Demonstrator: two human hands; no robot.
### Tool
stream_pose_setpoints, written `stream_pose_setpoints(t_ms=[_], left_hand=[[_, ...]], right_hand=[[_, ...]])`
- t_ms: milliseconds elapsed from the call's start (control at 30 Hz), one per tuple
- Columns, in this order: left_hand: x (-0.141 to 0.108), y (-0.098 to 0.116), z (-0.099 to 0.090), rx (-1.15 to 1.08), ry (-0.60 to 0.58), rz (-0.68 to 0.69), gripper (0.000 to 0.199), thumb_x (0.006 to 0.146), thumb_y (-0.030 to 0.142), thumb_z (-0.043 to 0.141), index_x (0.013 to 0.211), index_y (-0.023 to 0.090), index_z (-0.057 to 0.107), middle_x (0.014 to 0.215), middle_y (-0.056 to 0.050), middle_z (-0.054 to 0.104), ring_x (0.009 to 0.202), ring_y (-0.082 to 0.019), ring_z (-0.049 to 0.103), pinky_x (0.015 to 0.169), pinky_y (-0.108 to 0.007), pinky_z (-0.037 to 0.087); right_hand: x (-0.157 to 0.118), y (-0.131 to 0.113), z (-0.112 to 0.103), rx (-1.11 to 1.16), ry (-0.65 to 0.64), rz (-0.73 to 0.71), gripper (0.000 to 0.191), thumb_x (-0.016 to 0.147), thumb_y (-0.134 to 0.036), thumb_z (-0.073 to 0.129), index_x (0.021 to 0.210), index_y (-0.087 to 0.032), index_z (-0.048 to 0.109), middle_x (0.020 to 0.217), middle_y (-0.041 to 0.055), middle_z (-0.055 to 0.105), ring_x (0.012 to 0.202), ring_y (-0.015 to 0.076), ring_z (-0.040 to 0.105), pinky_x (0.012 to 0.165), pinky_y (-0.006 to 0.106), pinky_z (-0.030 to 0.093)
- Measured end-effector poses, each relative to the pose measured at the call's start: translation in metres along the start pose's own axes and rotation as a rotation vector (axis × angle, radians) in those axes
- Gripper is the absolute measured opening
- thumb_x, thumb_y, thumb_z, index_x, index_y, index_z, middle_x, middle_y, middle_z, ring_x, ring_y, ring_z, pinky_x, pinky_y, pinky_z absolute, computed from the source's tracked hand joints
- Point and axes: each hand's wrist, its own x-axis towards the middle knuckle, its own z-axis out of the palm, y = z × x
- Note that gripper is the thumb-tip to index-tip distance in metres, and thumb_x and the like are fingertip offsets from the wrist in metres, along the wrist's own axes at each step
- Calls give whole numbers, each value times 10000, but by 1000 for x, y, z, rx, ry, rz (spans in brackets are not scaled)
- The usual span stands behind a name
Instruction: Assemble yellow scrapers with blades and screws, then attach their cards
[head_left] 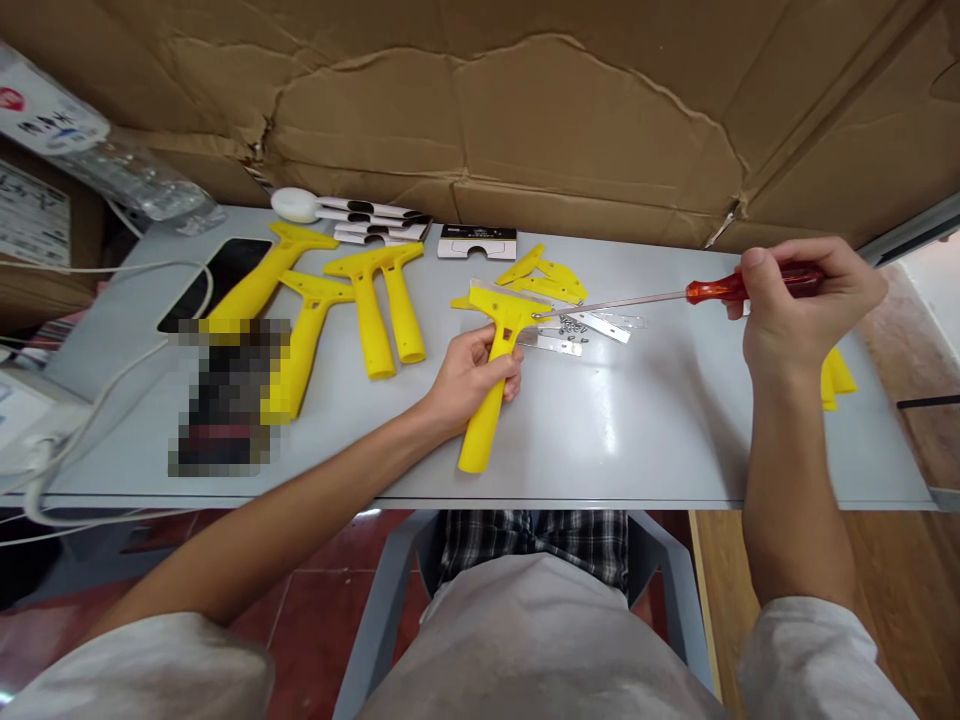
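OK, status. Left hand (472, 382) has a closed grip round the handle of a yellow plastic scraper (482, 432), head pointing away from the person, held over the desk (645, 440). Thin metal blade (487, 288) sits along the top of the scraper head.

Right hand (806, 310) has a closed grip on the red handle of a screwdriver (720, 291), fingers and thumb round it. Long steel shaft runs left across the desk, with the tip at the scraper head. Can't tell if it is seated in a screw.

Just right of the scraper head: two loose metal blades (607, 325) and a small pile of screws (574, 328), lying on the desk. Behind them, touching-close, are yellow scraper heads (541, 275).

Further left on the desk: a pair of yellow handles (382, 300), two more yellow handles (262, 275), a black phone (217, 280), and a stack of black-and-white cards (375, 220) beside a white spoon-shaped item (296, 205). A yellow piece (836, 380) lies past the right hand. Pixelated patch (229, 395) hides part of the desk's left side, contents unreadable. Crumpled cardboard (487, 120) stands behind the desk.
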Motion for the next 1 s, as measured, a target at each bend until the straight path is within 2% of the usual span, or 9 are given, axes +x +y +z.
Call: stream_pose_setpoints(t_ms=[200, 367, 500, 600, 733, 800, 900, 1000], left_hand=[[0, 0, 1, 2, 4, 17, 195, 673, 205, 764, 764, 200, 591, 624, 55, 551, 470, -94, 515, 470, -263, 447], [-1, 0, 1, 14, 16, 10, 187, 677, 196, 757, 779, 198, 600, 627, 52, 563, 476, -97, 524, 479, -266, 449], [-1, -2, -1, 25, 9, 6, 180, 692, 210, 762, 778, 199, 604, 592, 55, 546, 471, -101, 519, 484, -264, 442], [-1, -4, -2, 27, 14, 2, 193, 687, 216, 777, 789, 194, 615, 598, 52, 555, 467, -100, 520, 480, -264, 433], [1, -3, -1, 14, 28, 11, 190, 682, 213, 777, 770, 196, 609, 583, 56, 550, 465, -103, 522, 479, -266, 444], [1, -3, -1, 8, 36, 7, 192, 677, 206, 775, 763, 197, 604, 578, 60, 548, 464, -101, 522, 479, -263, 446], [2, -2, 0, -7, 39, -6, 211, 662, 200, 785, 768, 197, 602, 577, 66, 546, 462, -97, 521, 479, -257, 445], [2, -4, 0, -17, 46, -6, 215, 660, 207, 783, 774, 198, 602, 577, 66, 550, 463, -99, 524, 477, -256, 445]], right_hand=[[-2, -4, -2, -41, 45, -83, 216, 797, -339, 850, 737, -219, 681, 617, -29, 643, 478, 148, 649, 413, 271, 434], [-3, -2, -5, -42, 38, -171, 284, 820, -420, 880, 763, -228, 677, 678, -23, 668, 492, 123, 615, 439, 268, 427], [-3, -1, -7, -63, 32, -203, 281, 822, -471, 843, 766, -244, 687, 696, -9, 672, 524, 133, 590, 482, 313, 443], [0, -4, -10, 4, -41, -264, 265, 733, -454, 872, 827, -273, 703, 759, 10, 705, 635, 185, 648, 555, 382, 526], [8, -6, -14, 115, -200, -304, 526, 555, -487, 998, 963, -332, 703, 895, 19, 716, 808, 243, 692, 599, 431, 601], [13, -8, -13, 120, -241, -376, 580, 565, -453, 1020, 1051, -344, 724, 902, 0, 718, 769, 233, 695, 574, 425, 594], [21, -19, -13, 115, -293, -516, 561, 621, -328, 1008, 1129, -335, 771, 885, -7, 742, 712, 225, 704, 534, 402, 546], [31, -44, -15, 7, -424, -502, 444, 724, -257, 953, 1134, -347, 807, 949, 13, 792, 782, 247, 740, 557, 416, 545]])
